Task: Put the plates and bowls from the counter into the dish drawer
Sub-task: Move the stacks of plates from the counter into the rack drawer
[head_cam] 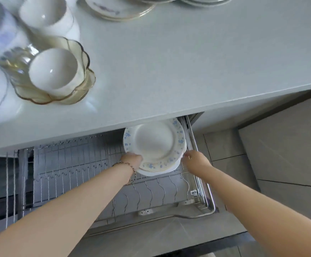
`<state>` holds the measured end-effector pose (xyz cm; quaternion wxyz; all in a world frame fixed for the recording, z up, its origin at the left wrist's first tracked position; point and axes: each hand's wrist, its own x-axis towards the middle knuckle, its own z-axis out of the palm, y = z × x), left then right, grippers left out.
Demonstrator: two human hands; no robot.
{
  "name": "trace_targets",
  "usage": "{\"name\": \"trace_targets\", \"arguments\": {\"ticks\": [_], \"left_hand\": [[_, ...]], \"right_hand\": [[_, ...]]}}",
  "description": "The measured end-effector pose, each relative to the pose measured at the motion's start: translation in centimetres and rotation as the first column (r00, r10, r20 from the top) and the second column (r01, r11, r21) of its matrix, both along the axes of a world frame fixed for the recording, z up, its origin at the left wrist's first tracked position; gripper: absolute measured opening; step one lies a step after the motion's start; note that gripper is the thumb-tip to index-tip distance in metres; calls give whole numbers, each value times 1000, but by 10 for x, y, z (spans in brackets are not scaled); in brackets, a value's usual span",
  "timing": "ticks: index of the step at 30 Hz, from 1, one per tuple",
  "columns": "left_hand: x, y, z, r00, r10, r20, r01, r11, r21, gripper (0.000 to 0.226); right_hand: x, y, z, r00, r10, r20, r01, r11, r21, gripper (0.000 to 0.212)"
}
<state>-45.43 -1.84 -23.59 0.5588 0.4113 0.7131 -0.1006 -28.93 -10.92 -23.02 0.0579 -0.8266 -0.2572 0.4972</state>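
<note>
1. Two hands were at the stack of plates (156, 143), which lay in the wire rack (151, 190) of the dish drawer (211, 199), at the rack's 1 o'clock corner and partly under the counter (188, 62) edge.
2. The left hand (132, 160) gripped the stack's rim at 7 o'clock, fingers tucked beneath. The right hand (195, 162) met the rim at 4 o'clock. Whether it gripped or merely steadied could not be determined.
3. Handling assessment: glazed ceramic, judged rigid, brittle and slick. Stacked, the plates were probably fairly heavy and liable to slide on one another. Recommended hold: opposite rims, fingers under the lowest plate.
4. Hazard: the rims sat close to the rack wires, so chipping was judged possible.
5. Outstanding on the counter: a white bowl (53, 68) nested in a glass bowl (80, 89) at 10 o'clock, and further plates (121, 8) at 12 o'clock.
</note>
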Motion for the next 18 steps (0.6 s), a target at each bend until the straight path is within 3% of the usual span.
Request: {"name": "trace_targets", "arguments": {"ticks": [4,9,12,18], "left_hand": [[49,0,83,944,-322,74,314,944,101,28],[137,11,175,788,-613,-67,585,710,392,20],[196,10,229,773,-622,-124,590,633,501,23],[296,5,280,900,-434,-43,372,712,596,19]], "right_hand": [[45,-9,83,999,46,5,-46,998,48,37],[133,-12,172,981,194,-16,-193,980,54,27],[192,-9,220,979,201,27,-203,970,137,22],[305,-3,288,933,281,226,-334,909,250,37]]}}
